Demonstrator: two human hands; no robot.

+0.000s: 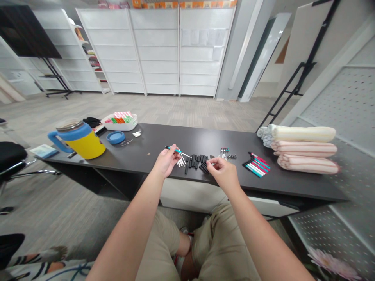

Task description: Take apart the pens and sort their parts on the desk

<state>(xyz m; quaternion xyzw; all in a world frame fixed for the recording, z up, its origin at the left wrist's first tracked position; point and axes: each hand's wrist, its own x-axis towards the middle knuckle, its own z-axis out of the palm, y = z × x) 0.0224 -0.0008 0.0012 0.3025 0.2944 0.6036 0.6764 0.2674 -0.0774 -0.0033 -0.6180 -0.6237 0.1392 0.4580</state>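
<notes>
My left hand (167, 160) is closed on a teal and black pen (177, 150), its thin pale end pointing right. Under that hand lie several thin white refills (181, 162). Just right of them, several short black tubes (196, 160) lie side by side on the dark table (164, 134). At their right end my right hand (223, 170) has thumb and fingers pinched together; whatever is between them is too small to make out. Small coloured pen parts (225, 150) and a cluster of small metallic pieces (230, 156) lie beyond the right hand. Farther right rest several red, teal and white pens (258, 164) in a row.
Rolled towels (306, 148) are stacked at the table's right end. To the left stand a yellow and blue mug (83, 140), a blue lid (115, 137) and a white tray (120, 125) of colourful packets. A crumpled white scrap (136, 134) lies near the tray.
</notes>
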